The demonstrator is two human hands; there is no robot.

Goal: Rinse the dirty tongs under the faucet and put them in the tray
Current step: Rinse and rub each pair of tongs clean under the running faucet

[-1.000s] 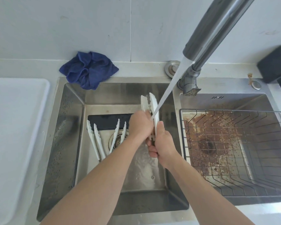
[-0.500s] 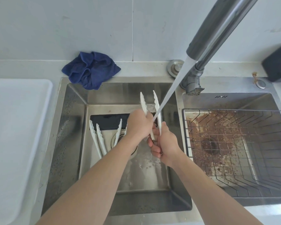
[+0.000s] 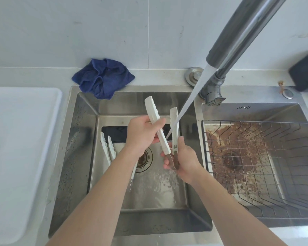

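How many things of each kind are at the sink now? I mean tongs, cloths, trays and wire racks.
Tongs: 2, the held tongs and the basin tongs; the left forearm may hide more
Blue cloth: 1
White tray: 1
Wire rack: 1
Total: 5

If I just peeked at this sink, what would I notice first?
First, the stream of water pouring slantwise from the grey faucet onto white tongs, held over the left sink basin: the left hand grips one arm, the right hand holds the hinge end. Next, the rusty-brown stains under the wire rack on the right, and the crumpled blue cloth behind the sink.
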